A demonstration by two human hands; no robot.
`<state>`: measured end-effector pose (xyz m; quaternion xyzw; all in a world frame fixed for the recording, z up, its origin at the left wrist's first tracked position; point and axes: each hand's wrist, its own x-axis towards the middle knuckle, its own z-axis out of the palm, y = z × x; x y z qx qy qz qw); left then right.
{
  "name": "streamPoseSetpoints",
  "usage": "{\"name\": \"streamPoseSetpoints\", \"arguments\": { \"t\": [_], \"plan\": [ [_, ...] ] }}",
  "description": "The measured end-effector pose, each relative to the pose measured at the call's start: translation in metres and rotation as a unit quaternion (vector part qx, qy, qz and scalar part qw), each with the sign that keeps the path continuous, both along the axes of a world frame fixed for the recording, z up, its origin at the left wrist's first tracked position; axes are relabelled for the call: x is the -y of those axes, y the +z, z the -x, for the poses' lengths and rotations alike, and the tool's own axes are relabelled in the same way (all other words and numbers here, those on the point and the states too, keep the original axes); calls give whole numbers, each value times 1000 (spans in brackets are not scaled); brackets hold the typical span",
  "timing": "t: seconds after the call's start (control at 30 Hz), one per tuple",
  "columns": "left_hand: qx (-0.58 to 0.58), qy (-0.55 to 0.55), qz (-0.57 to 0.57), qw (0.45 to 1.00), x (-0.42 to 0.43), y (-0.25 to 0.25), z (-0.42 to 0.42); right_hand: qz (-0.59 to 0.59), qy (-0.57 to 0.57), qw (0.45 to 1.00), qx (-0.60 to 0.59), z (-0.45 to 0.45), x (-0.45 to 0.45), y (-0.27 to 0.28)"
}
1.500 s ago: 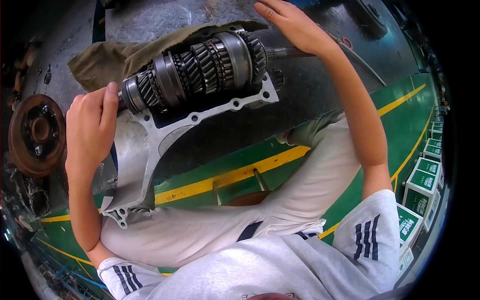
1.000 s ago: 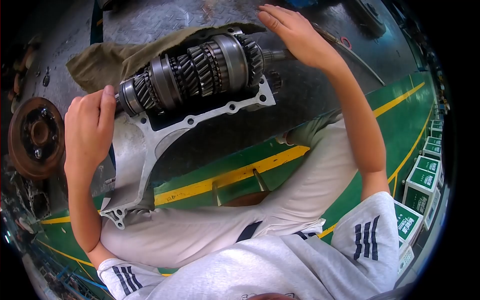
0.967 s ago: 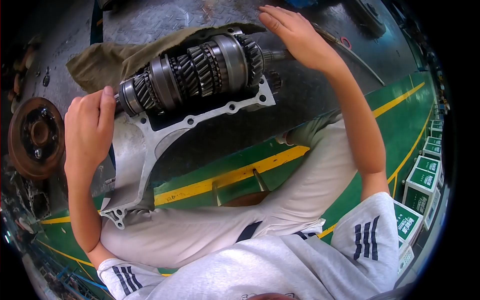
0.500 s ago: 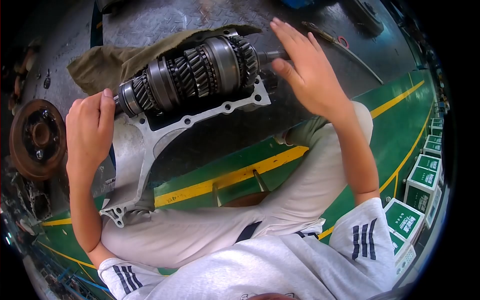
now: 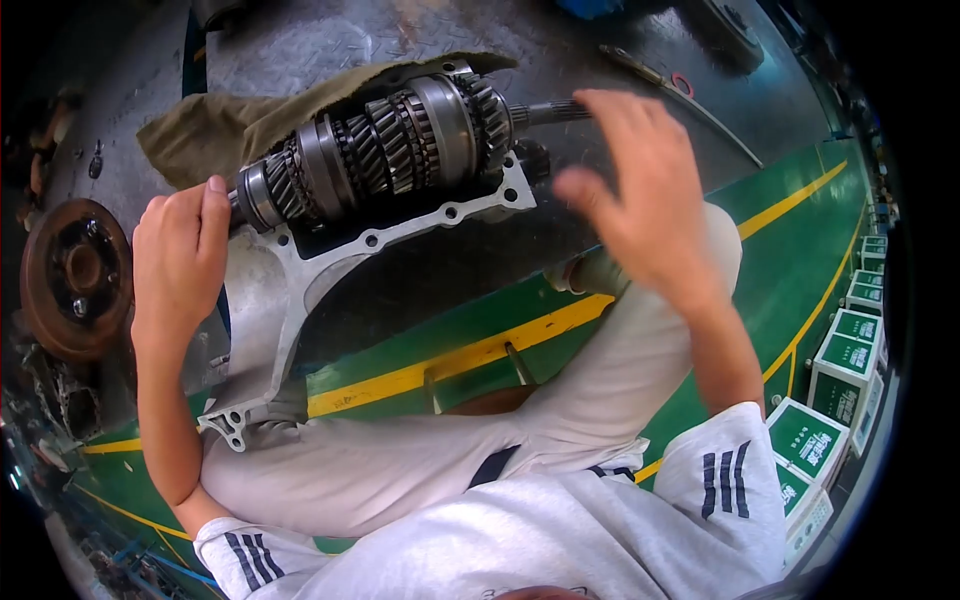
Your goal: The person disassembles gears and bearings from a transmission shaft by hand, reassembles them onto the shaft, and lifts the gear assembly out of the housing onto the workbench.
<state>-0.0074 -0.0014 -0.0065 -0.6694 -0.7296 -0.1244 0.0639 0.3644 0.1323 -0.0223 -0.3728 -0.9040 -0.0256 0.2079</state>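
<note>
A transmission gear shaft [image 5: 375, 150] with several helical gears and rings lies lengthwise in an open grey metal gearbox housing [image 5: 262, 325]. My left hand [image 5: 180, 250] is closed round the shaft's left end, its thumb on top; the fingertips are hidden underneath. Near the splined right end [image 5: 552, 112], my right hand [image 5: 645, 200] is open with its fingers apart, slightly smeared by motion. It holds nothing. Whether its fingertips touch the spline tip, I cannot tell. Behind the gears lies an olive cloth [image 5: 225, 130], partly under the housing.
A rusty round flanged part [image 5: 78, 280] stands left of my left hand. On the metal tabletop [image 5: 300, 40], a long thin tool [image 5: 715, 120] and a red ring [image 5: 682, 84] lie at the back right. Green-and-white boxes [image 5: 805, 440] line the floor at right.
My right hand has drawn back to the right and down from the splined end, exposing more of it. My left hand stays on the shaft's left end.
</note>
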Motion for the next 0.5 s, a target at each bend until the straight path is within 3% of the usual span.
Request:
{"name": "streamPoseSetpoints", "arguments": {
  "t": [0.07,0.23,0.27,0.33,0.37,0.5],
  "plan": [
    [25,-10,-35,999,-1,-2,1,55,-9,992,-115,12,-25,8],
    [37,24,12,999,-2,6,-3,13,-19,981,-193,55,-100,-5],
    [38,24,21,999,-3,6,-2,14,-18,981,-194,60,-108,-16],
    [34,33,35,998,-4,6,-2,-104,-52,979,-167,71,-121,-42],
    [26,15,10,1000,-4,4,-1,-49,-68,987,-134,67,-127,-49],
    [23,13,8,1000,-3,3,-1,-40,-111,985,-123,70,-119,-52]
  ]
}}
